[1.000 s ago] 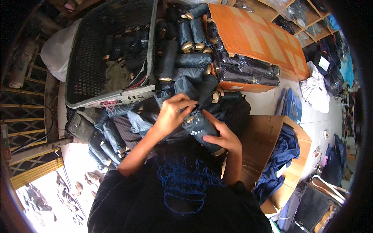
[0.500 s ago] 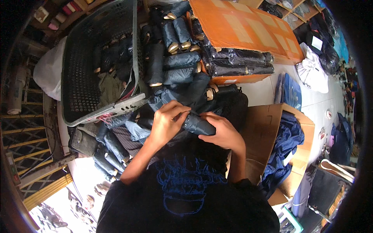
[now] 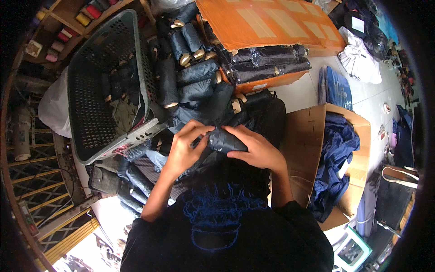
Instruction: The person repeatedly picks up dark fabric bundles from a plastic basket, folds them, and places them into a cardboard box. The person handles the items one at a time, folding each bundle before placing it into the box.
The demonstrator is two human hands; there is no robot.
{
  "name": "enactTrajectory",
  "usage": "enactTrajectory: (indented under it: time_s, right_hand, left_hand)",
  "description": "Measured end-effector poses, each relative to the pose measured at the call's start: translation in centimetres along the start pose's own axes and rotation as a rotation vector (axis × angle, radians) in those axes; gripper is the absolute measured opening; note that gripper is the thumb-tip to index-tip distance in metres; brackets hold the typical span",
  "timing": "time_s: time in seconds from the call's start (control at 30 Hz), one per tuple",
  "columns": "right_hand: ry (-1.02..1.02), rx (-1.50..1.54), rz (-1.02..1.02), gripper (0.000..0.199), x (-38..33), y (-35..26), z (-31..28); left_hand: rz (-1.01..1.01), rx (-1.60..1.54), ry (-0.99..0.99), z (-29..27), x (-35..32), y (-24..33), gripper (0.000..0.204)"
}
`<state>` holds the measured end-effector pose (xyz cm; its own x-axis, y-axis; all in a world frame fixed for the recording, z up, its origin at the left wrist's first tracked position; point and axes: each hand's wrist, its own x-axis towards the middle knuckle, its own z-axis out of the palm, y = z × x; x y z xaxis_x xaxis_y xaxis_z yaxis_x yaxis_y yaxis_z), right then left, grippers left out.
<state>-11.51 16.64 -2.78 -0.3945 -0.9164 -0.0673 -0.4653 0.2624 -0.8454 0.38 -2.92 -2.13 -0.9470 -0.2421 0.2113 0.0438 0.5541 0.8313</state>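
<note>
A dark blue-grey rolled cloth bundle (image 3: 226, 142) lies between my two hands, just in front of my chest. My right hand (image 3: 258, 149) wraps its right end, thumb below and fingers above. At the other end, my left hand (image 3: 186, 144) is closed in a pinch, its fingertips against the bundle's edge; the exact bit they grip is too small to make out. Just beyond my hands lies a heap of similar rolled bundles (image 3: 195, 90), several with pale ends showing. More rolls (image 3: 136, 177) lie beside my left forearm.
A dark green perforated basket (image 3: 102, 147) with cloth inside stands tilted at the left. Behind the rolls is an orange taped carton (image 3: 272, 27) with plastic-wrapped packs. An open brown carton (image 3: 301, 140) holding navy cloth (image 3: 333, 158) stands close to my right arm.
The view has shifted slightly, so the surroundings sit differently. My left fingers have moved a little at the bundle's left end. My right hand keeps its hold on the bundle.
</note>
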Motion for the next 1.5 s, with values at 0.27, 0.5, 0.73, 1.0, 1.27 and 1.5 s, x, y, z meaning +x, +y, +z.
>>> enactTrajectory:
  time_s: [0.27,0.5,0.73,1.0,1.27,1.5]
  right_hand:
    - [0.064,0.328,0.008,0.057,0.3,0.7,1.0]
    - [0.116,0.636,0.149,0.048,0.3,1.2,3.0]
    - [0.186,0.883,0.235,0.041,0.9,0.1,4.5]
    - [0.212,0.973,0.251,0.046,1.4,-0.5,5.0]
    - [0.273,1.0,0.258,0.044,1.4,-0.8,6.1]
    - [0.159,0.661,-0.006,0.045,1.8,-0.4,5.6]
  left_hand:
    - [-0.005,0.274,0.216,2.6,-1.3,-0.1,0.037]
    - [0.122,0.33,0.35,3.8,-2.7,0.2,0.035]
    - [0.106,0.339,0.438,3.6,-2.6,-1.5,0.031]
    - [0.051,0.334,0.558,3.1,-2.5,-2.4,0.025]
    - [-0.05,0.166,0.437,3.0,-4.7,-1.0,0.024]
    - [-0.519,-0.986,0.474,2.0,-2.0,-2.4,0.045]
